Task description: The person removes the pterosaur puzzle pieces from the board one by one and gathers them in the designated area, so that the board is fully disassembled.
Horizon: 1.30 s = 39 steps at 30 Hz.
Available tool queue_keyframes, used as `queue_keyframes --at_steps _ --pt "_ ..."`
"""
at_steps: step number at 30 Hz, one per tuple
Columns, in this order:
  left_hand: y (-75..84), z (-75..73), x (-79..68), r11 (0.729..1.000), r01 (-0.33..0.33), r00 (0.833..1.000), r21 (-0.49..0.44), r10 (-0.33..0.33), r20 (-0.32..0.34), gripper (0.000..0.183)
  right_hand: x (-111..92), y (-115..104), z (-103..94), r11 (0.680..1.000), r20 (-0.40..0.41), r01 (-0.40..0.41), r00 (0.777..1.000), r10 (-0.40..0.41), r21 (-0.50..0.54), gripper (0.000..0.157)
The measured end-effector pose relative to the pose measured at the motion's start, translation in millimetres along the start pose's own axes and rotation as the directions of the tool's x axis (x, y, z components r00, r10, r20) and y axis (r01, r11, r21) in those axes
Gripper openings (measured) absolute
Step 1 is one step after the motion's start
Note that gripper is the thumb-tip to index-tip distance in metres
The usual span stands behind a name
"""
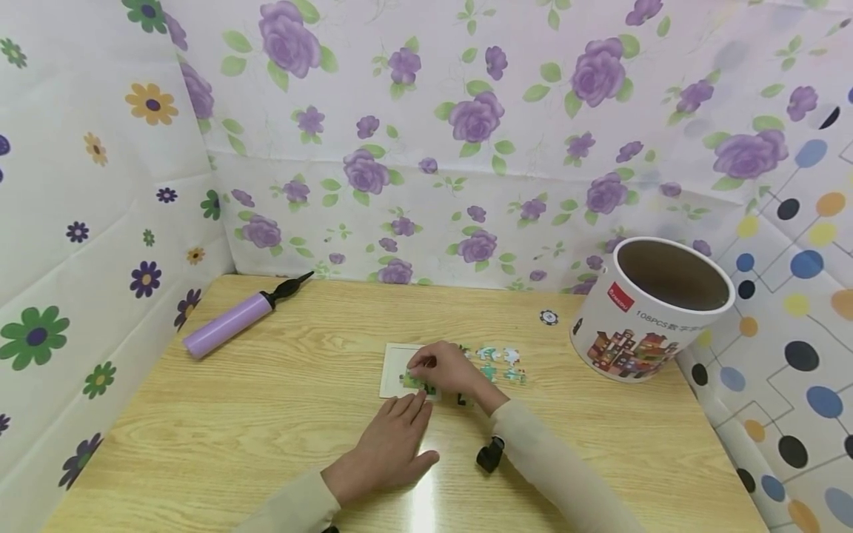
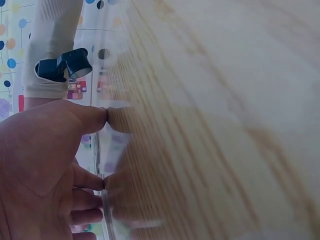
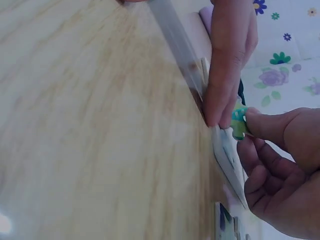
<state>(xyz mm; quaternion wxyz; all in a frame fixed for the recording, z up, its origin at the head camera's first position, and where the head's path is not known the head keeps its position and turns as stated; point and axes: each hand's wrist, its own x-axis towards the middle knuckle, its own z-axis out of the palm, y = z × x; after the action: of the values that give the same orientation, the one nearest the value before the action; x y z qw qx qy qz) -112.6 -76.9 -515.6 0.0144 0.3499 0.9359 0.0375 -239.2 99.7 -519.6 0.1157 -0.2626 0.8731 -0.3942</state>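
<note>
A pale puzzle tray [image 1: 393,368] lies on the table in front of me in the head view. My right hand [image 1: 449,368] is over it and pinches a green jigsaw piece [image 3: 239,121] between thumb and fingers, as the right wrist view shows; the piece is tilted up. My left hand [image 1: 393,448] lies flat with fingers extended, its fingertips at the tray's front edge. Beside the right hand are several loose jigsaw pieces [image 1: 489,371], partly hidden by that hand and wrist. Part of the tray is also covered by the right hand.
A large white bucket [image 1: 620,337] with printed buildings stands at the table's right. A small round chip [image 1: 549,317] lies near it. At the back left is a purple balloon pump [image 1: 229,323]. Flowered cloth [image 1: 426,141] hangs behind the wooden table [image 1: 266,429].
</note>
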Motion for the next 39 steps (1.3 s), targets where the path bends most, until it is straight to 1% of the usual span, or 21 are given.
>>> queue_keyframes --at_steps 4,9,12,17,22,27,31,37,39 --pt "-0.9 0.3 1.4 1.000 0.016 1.000 -0.018 -0.016 0.018 0.077 -4 0 -9.1 1.000 -0.045 0.008 0.999 -0.008 -0.009 0.010" --pt "-4.8 -0.4 2.3 0.994 0.033 0.999 -0.105 -0.028 0.044 0.077 -14 2 -23.0 0.999 -0.069 0.015 0.997 -0.017 -0.037 0.011" --pt "-7.9 -0.4 2.5 0.990 0.031 0.998 -0.140 -0.023 0.053 0.076 -23 5 -31.7 0.999 -0.079 -0.001 0.997 -0.002 -0.045 0.012" --pt "-12.3 1.4 3.3 0.994 0.008 0.999 -0.107 -0.002 0.051 0.073 -36 13 -44.1 0.998 -0.100 -0.029 0.995 0.023 -0.061 0.012" --pt "-13.6 3.4 3.7 0.997 -0.031 0.999 -0.077 0.033 0.024 0.071 -50 25 -53.9 0.995 -0.129 -0.052 0.991 0.042 -0.080 0.013" --pt "-13.5 5.9 2.2 0.996 -0.019 1.000 -0.085 0.020 0.010 0.070 -63 35 -61.0 0.994 -0.138 -0.066 0.989 0.053 -0.091 0.011" --pt "-13.1 7.0 1.6 0.996 -0.009 1.000 -0.089 0.010 0.014 0.070 -71 41 -65.4 0.993 -0.146 -0.069 0.988 0.054 -0.099 0.009" --pt "-12.9 6.7 0.2 0.996 -0.019 1.000 -0.088 0.021 0.012 0.069 -81 49 -70.6 0.991 -0.142 -0.095 0.987 0.081 -0.091 0.009" --pt "-12.8 6.0 -0.1 0.996 -0.024 1.000 -0.088 0.025 0.006 0.068 -85 51 -71.6 0.991 -0.137 -0.092 0.987 0.079 -0.094 0.009"
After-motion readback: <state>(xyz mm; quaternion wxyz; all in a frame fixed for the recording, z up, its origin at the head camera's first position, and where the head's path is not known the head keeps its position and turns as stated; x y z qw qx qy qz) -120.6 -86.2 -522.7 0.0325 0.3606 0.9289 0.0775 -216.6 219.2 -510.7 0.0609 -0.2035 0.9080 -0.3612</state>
